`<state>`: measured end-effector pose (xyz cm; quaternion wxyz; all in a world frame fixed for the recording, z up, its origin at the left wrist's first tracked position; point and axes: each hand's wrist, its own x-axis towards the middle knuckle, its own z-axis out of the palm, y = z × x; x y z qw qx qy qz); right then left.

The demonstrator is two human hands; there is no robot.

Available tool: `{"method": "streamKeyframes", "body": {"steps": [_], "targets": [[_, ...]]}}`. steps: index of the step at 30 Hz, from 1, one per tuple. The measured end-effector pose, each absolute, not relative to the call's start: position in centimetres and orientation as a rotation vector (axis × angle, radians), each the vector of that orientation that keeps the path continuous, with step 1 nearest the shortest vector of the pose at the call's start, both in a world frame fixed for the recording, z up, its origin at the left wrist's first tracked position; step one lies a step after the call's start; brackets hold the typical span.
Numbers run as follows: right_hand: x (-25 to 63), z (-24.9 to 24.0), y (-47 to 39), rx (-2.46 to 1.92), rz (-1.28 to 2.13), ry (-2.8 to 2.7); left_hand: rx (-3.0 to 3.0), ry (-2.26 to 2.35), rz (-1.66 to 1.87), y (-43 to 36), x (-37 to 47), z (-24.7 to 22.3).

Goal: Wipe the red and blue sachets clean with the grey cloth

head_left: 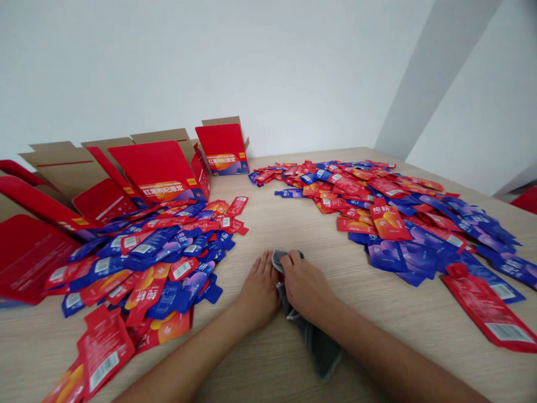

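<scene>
My right hand [304, 286] is closed on a dark grey cloth [321, 350] with pale stitched edges, bunched up against the table. The cloth's loose end trails toward me below the wrist. Beside it, my left hand [259, 291] lies with its fingers stretched out and pressed down on the tabletop, its thumb side against the cloth. A small patch of red [281, 276] shows between the two hands; most of it is covered, so I cannot tell what it is.
A heap of red and blue pouches [146, 252] lies on the left, partly against open red cartons [155, 168]. Another red carton [222, 148] stands at the back by the wall. A wider pile of pouches [390, 221] covers the table's right side, with one red pouch [489, 308] nearer me.
</scene>
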<state>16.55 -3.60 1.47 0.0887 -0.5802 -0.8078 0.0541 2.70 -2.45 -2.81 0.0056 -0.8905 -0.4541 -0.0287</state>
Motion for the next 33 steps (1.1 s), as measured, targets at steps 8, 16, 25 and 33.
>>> {"method": "streamKeyframes", "body": {"steps": [8, 16, 25, 33], "targets": [[20.8, 2.1, -0.9, -2.188, -0.023, -2.336, -2.614, -1.531, -0.183, -2.8, 3.6, -1.4], [18.0, 2.0, -2.7, -1.674, 0.067, -2.454, -2.658, -1.45, -0.184, -2.5, 3.0, -0.6], [19.7, 1.5, -1.1, -1.946, 0.08, -2.315, -2.673, -1.316, -0.179, -1.8, 3.1, -1.1], [17.8, 1.1, -1.8, -1.893, 0.122, -2.399, -2.747, -1.27, -0.186, -1.4, 2.2, -0.3]]}}
